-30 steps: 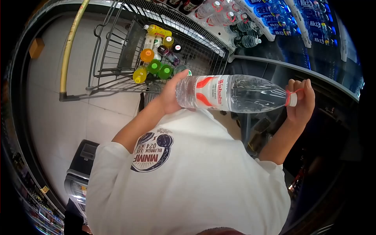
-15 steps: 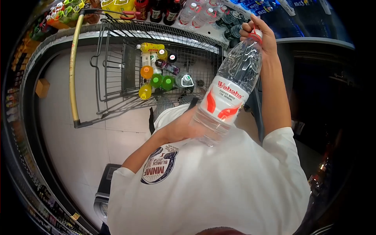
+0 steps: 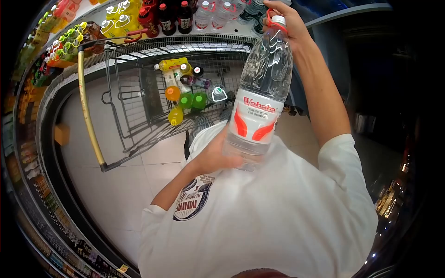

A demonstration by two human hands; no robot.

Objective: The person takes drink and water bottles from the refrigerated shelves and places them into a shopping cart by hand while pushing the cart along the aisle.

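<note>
**Wahaha bottle [image 3: 259, 109] held up beside a loaded shopping cart [image 3: 149, 97]**

Along the far left run packed shelves [image 3: 34, 160], their labels too small to read. A plain orange-brown box [image 3: 61, 134] sits near them. Next comes the cart's yellow handle [image 3: 86, 97], standing between the shelves and the basket.

Behind the cart, a display shelf carries yellow bottles with white loops [image 3: 121, 23], then dark bottles with red caps [image 3: 167, 19], then clear bottles [image 3: 219, 17]. In the basket I see a yellow bottle [image 3: 172, 64] on its side, an orange-capped bottle [image 3: 172, 93], green-capped bottles [image 3: 199, 100], a dark purple bottle [image 3: 195, 82] and a clear bottle with a white loop [image 3: 216, 94].

The white T-shirt [image 3: 278, 208] has a round print where "BLIMGK" reads upside down.

The person's left grip [image 3: 215, 156] clasps the Wahaha bottle's base, thumb across the front. The bottle leans slightly right in front of the shirt and blocks part of the basket's end. Its white-and-red label says "Wahaha", with "PURIFIED WATER FOR DRINKING" beneath. The right grip [image 3: 288, 25] grasps it at the neck, by the red loop under the white cap.
</note>
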